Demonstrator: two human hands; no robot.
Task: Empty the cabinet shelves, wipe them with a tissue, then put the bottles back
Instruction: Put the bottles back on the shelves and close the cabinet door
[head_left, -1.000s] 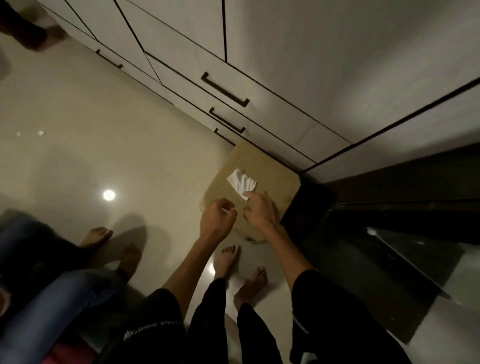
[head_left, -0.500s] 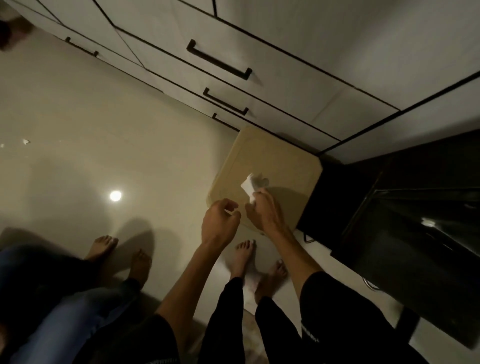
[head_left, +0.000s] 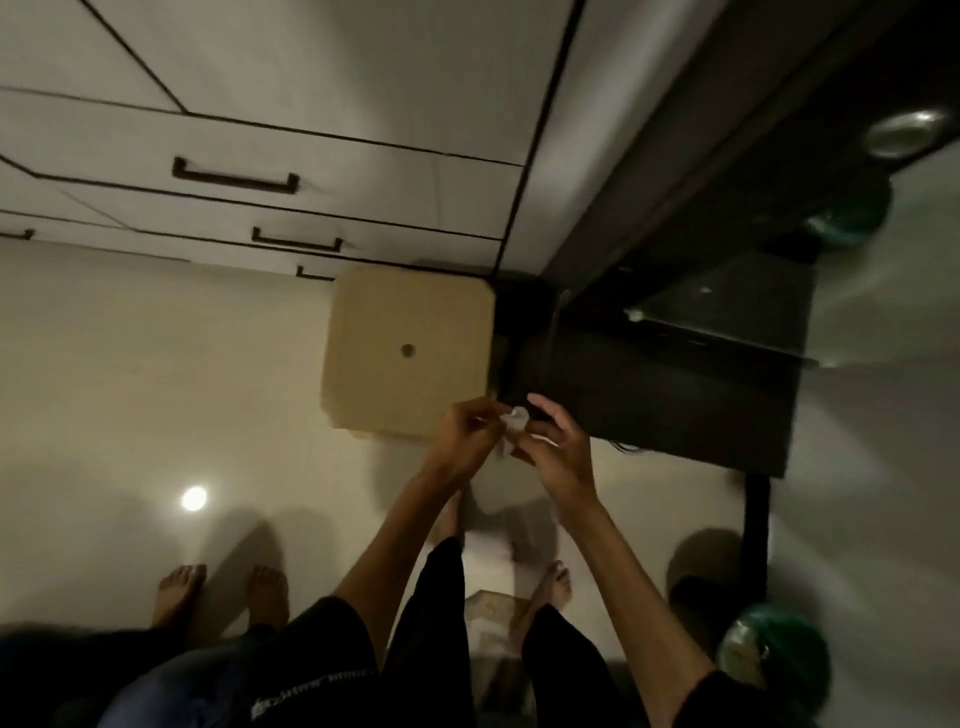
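A small white tissue (head_left: 511, 423) is held between both my hands, just below the near corner of a tan stool (head_left: 410, 348). My left hand (head_left: 470, 434) pinches its left side and my right hand (head_left: 556, 444) grips its right side; most of the tissue is hidden by my fingers. To the right stands the dark cabinet (head_left: 675, 374) with a glass shelf (head_left: 727, 306). A green bottle (head_left: 847, 215) shows blurred at the right and another green bottle (head_left: 774, 660) at the lower right.
White drawers with dark handles (head_left: 236, 176) run along the back. Another person's bare feet (head_left: 223, 597) stand on the glossy floor at the lower left. My own feet are under my hands.
The tissue has come off the stool top, lifted by my right hand, and my left hand has joined it. The view has swung right, showing the cabinet and bottles.
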